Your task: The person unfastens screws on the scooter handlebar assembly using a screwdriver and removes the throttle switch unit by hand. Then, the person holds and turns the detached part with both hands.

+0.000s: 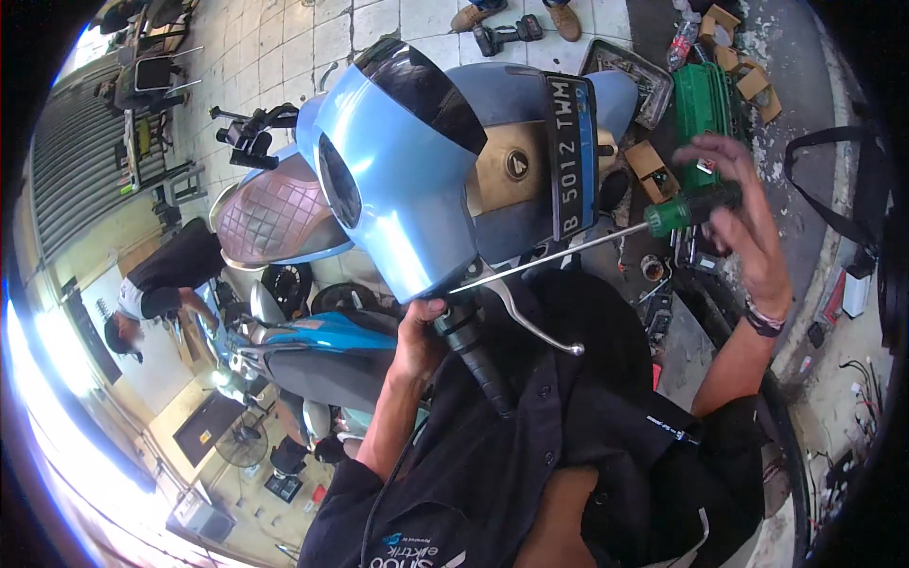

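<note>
The light-blue headlight cover (398,189) of a scooter stands right in front of me, with a dark visor at its top. My left hand (419,341) grips its lower edge beside the black handlebar grip (478,364); the thumb shows on the edge, while the other fingers are mostly hidden. In my right hand (748,218) is a long screwdriver (672,216) with a green and black handle, held loosely with curved, partly spread fingers. Its shaft slants leftward to the cover's lower edge, near the silver brake lever (530,327); the tip's exact contact is hidden.
A licence plate (571,156) sits on the scooter's front. At right lie a green toolbox (705,104), a metal tray (630,80), small cardboard boxes (651,170) and a black strap bag (852,189). A cordless drill (508,35) lies by someone's shoes. Another person (170,279) bends at left near a blue motorbike (331,333).
</note>
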A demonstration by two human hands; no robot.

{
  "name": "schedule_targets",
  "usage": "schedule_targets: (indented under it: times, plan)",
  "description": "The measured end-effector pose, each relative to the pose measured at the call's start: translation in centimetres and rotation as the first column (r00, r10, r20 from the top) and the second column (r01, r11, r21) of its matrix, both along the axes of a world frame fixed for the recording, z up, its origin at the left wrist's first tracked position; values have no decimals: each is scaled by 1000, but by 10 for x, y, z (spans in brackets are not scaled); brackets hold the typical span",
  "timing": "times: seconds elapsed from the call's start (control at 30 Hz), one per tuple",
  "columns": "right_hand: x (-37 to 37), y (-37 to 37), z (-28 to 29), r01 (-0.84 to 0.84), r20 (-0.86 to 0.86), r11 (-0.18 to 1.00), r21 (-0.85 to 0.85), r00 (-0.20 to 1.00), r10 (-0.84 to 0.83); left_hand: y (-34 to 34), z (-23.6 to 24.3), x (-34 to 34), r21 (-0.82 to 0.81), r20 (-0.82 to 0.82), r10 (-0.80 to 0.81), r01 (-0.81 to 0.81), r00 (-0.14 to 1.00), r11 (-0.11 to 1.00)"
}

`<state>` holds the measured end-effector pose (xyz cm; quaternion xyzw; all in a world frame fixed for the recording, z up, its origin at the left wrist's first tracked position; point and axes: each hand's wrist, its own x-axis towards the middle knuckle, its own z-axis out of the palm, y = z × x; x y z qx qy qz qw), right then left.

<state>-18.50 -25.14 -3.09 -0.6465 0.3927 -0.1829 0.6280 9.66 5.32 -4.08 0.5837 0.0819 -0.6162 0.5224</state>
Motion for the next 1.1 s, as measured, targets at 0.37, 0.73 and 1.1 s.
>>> schedule_targets:
  times: [0.37, 0.73, 1.1]
  plan:
    - [-1, 5, 0, 10, 159, 979, 202, 986, -43, -2, 0, -2, -8, 26, 14, -14, 1000, 1000]
    - [-28, -1, -28, -3, -172, 998, 63, 985, 14, 0, 0, 1, -9, -34, -2, 1, 999, 1000]
    - [-22, -7, -34, -107, -188, 988, 115, 974, 127, -3, -2, -4, 29, 64, 21, -23, 998, 999]
